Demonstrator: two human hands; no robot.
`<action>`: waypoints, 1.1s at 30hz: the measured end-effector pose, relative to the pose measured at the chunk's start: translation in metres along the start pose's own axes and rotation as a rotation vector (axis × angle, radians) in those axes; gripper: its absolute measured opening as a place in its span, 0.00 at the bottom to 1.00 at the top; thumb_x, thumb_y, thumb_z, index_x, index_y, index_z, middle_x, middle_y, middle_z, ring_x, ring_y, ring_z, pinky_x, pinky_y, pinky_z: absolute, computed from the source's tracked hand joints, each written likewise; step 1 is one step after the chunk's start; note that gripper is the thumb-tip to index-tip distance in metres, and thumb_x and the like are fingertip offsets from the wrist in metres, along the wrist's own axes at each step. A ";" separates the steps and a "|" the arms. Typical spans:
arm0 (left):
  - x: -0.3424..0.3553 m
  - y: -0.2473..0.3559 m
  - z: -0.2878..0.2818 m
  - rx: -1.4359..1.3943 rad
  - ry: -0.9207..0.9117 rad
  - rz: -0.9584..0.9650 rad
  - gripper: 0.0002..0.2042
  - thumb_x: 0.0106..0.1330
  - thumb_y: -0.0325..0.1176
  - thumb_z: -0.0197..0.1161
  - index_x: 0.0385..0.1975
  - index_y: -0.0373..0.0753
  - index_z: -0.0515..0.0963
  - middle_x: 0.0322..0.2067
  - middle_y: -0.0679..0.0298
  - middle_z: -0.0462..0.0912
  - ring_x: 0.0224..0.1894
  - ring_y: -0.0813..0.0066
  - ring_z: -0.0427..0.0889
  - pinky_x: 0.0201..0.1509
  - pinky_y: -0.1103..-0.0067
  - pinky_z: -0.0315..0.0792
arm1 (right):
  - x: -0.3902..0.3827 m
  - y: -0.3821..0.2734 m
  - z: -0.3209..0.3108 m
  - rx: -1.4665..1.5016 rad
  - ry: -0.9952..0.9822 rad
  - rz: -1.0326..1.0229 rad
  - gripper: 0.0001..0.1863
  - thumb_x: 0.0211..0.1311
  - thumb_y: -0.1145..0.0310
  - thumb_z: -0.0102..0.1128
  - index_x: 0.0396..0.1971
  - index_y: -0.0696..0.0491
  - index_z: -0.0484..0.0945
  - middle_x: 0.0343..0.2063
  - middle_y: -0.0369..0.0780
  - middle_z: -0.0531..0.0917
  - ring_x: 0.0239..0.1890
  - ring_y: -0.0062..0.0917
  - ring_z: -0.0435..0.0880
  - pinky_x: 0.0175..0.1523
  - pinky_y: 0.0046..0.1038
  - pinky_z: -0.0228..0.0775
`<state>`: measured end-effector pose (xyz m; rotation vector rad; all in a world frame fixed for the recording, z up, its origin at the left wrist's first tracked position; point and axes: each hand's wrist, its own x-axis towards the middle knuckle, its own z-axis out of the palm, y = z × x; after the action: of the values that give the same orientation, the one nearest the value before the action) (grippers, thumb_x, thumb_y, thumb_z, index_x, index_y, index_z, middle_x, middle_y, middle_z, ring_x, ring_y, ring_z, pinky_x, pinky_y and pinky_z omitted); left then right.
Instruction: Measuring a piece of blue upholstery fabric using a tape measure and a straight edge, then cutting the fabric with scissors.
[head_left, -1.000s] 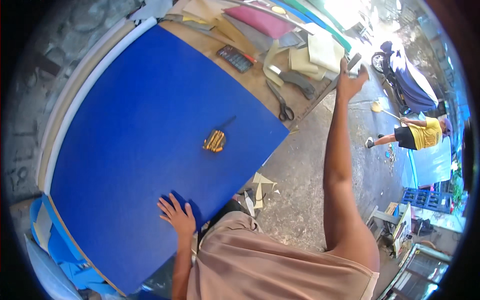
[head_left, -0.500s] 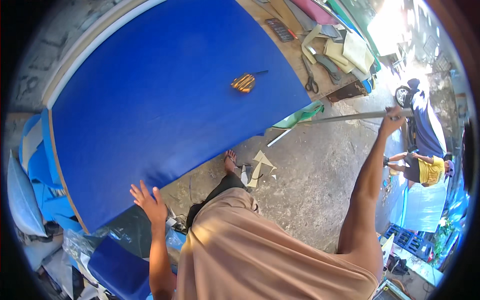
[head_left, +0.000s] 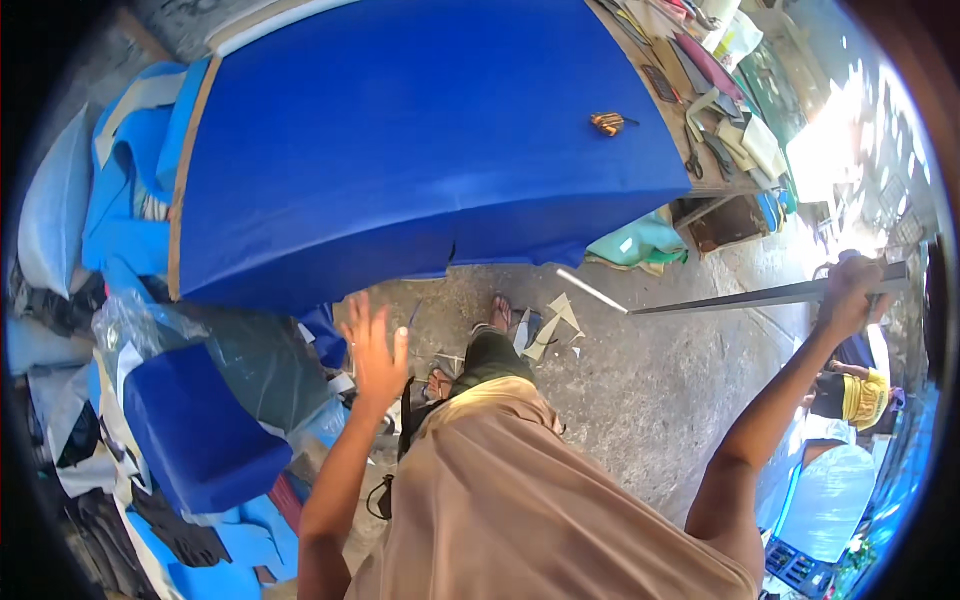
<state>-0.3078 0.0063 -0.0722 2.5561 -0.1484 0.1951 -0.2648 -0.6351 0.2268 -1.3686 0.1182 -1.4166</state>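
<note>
Right hand (head_left: 848,292) closed round a long metal bar (head_left: 740,298), held out level above the concrete floor (head_left: 640,400), far end near the blue sheet (head_left: 400,150) on the table. Left hand (head_left: 377,347) spread wide, empty, below the sheet's edge. Risks: bar tip snagging the sheet; one-handed hold letting the bar dip; scraps (head_left: 553,322) underfoot.

Blue-covered table (head_left: 400,150), ahead of the open left hand (head_left: 375,350), bearing a small yellow-black tool (head_left: 607,123); scissors (head_left: 692,160) beyond.
</note>
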 end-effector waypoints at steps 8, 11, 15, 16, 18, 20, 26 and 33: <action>-0.076 -0.001 -0.021 -0.276 -0.361 -0.134 0.25 0.69 0.36 0.62 0.64 0.34 0.70 0.66 0.47 0.73 0.67 0.47 0.71 0.68 0.62 0.67 | -0.075 -0.108 0.103 0.544 -0.805 0.358 0.13 0.71 0.63 0.65 0.40 0.52 0.71 0.21 0.33 0.68 0.14 0.14 0.62 0.18 0.17 0.62; -0.082 0.010 -0.025 -0.288 -0.415 -0.166 0.28 0.65 0.37 0.67 0.64 0.35 0.71 0.63 0.48 0.77 0.61 0.51 0.77 0.64 0.66 0.72 | -0.092 -0.136 0.142 0.777 -0.957 0.410 0.16 0.70 0.62 0.67 0.42 0.53 0.69 0.21 0.33 0.68 0.14 0.11 0.61 0.17 0.16 0.60; -0.074 0.022 -0.021 -0.167 -0.256 0.040 0.30 0.60 0.38 0.72 0.62 0.36 0.73 0.59 0.51 0.80 0.57 0.53 0.81 0.61 0.68 0.74 | -0.089 -0.175 0.160 0.978 -0.971 0.526 0.18 0.69 0.64 0.69 0.43 0.52 0.66 0.19 0.33 0.66 0.13 0.11 0.60 0.16 0.16 0.59; -0.073 0.024 -0.020 -0.126 -0.174 0.136 0.30 0.59 0.38 0.73 0.61 0.36 0.74 0.58 0.51 0.81 0.56 0.54 0.82 0.60 0.68 0.74 | -0.082 -0.182 0.160 1.013 -1.029 0.589 0.17 0.68 0.65 0.69 0.45 0.55 0.69 0.22 0.36 0.71 0.16 0.15 0.67 0.20 0.17 0.65; -0.076 0.021 -0.021 -0.083 -0.076 0.233 0.30 0.58 0.39 0.75 0.60 0.37 0.74 0.57 0.52 0.81 0.54 0.55 0.82 0.59 0.69 0.75 | -0.063 -0.192 0.154 1.053 -1.097 0.642 0.17 0.68 0.65 0.68 0.47 0.58 0.72 0.25 0.39 0.77 0.18 0.18 0.73 0.24 0.17 0.71; -0.089 0.012 -0.033 -0.271 -0.110 0.118 0.28 0.56 0.39 0.76 0.56 0.36 0.76 0.52 0.54 0.83 0.50 0.56 0.83 0.56 0.69 0.76 | -0.034 -0.198 0.143 1.080 -0.808 0.685 0.15 0.72 0.58 0.62 0.52 0.49 0.79 0.32 0.39 0.80 0.22 0.19 0.75 0.26 0.20 0.73; -0.111 -0.003 -0.080 -0.258 -0.066 0.151 0.21 0.52 0.42 0.79 0.41 0.38 0.81 0.33 0.59 0.86 0.31 0.59 0.82 0.37 0.70 0.76 | 0.050 -0.154 0.104 0.379 -0.210 0.094 0.16 0.70 0.61 0.61 0.53 0.51 0.80 0.34 0.39 0.83 0.28 0.23 0.78 0.34 0.24 0.74; -0.072 0.031 -0.149 0.081 0.163 0.383 0.21 0.53 0.51 0.78 0.33 0.42 0.78 0.25 0.65 0.81 0.21 0.66 0.76 0.27 0.74 0.71 | 0.050 -0.092 0.050 -0.968 -0.070 -0.557 0.17 0.68 0.65 0.59 0.53 0.54 0.82 0.38 0.39 0.87 0.35 0.28 0.83 0.42 0.30 0.75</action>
<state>-0.3990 0.0671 0.0558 2.5553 -0.5776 0.5634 -0.2690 -0.6067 0.3395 -2.3719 0.4460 -1.8659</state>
